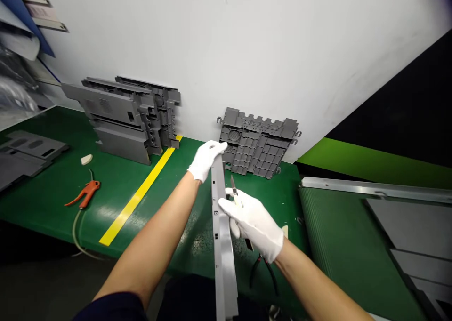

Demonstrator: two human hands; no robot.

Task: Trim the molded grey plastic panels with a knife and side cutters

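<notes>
Long grey plastic strip (221, 236), smooth, matte and narrow, stands edge-on above the green bench (52, 194). White-gloved left hand (205, 160) is closed over its far end. Gloved right hand (256, 222) grips a slim metal blade (234, 193), thumb pressed on the strip's mid-length. Ribbed grey moulded panel (257, 144) leans on the wall behind.

Bright, even light comes from overhead, whitening the wall (268, 43) at twelve o'clock and laying a soft sheen on the green tabletop (116, 208) around eight o'clock, while the corner at three o'clock sinks into near black. The glove on the right hand (256, 222) is slightly washed out, shadows beneath it are faint, and straight edges bow and tilt toward the rim, where detail at six o'clock goes soft.
</notes>
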